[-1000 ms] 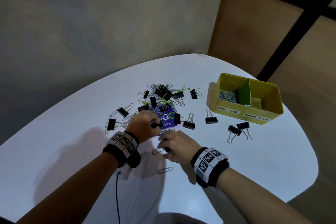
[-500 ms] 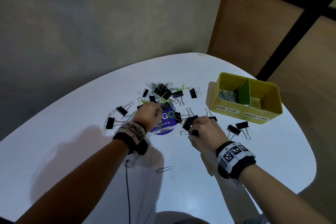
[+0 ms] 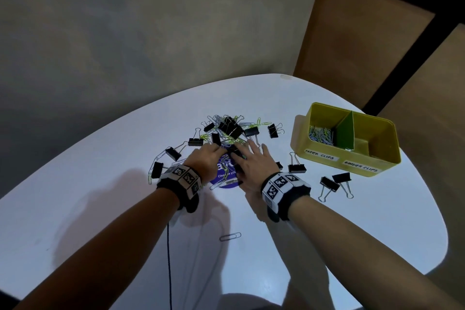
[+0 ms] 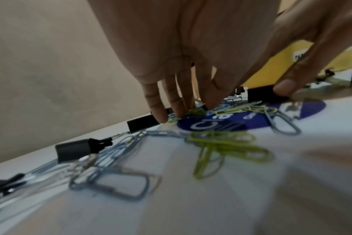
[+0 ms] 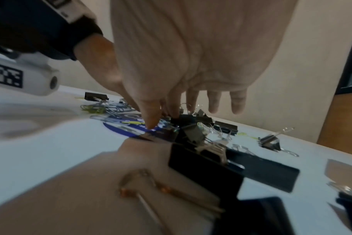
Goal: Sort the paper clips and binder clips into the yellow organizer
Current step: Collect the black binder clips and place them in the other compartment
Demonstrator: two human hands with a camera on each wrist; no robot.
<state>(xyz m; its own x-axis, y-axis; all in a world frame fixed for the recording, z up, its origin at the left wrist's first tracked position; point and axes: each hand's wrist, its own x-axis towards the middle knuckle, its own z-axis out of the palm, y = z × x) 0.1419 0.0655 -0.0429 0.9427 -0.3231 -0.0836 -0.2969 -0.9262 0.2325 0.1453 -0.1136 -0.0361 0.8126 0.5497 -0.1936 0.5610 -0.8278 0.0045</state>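
Observation:
A heap of black binder clips and green and silver paper clips (image 3: 227, 128) lies mid-table, partly on a purple round sticker (image 3: 224, 175). The yellow organizer (image 3: 372, 158) stands at the right, with paper clips (image 3: 320, 134) in its left compartment beside a green divider (image 3: 346, 133). My left hand (image 3: 206, 156) rests its straight fingertips (image 4: 177, 109) on the heap. My right hand (image 3: 251, 161) is right next to it with fingers spread. Its thumb (image 5: 151, 120) touches the sticker and its forefinger touches a black binder clip (image 5: 191, 122). I see nothing gripped.
Loose binder clips (image 3: 329, 182) (image 3: 297, 167) lie between my right wrist and the organizer, and others (image 3: 172, 153) sit left of the heap. A lone paper clip (image 3: 230, 236) lies near me. The white table (image 3: 100, 196) curves off at right; a wall stands behind.
My right hand has moved left from beside the organizer to the heap and spread its fingers; the binder clip it held is no longer in its grip. My left hand has uncurled onto the clips.

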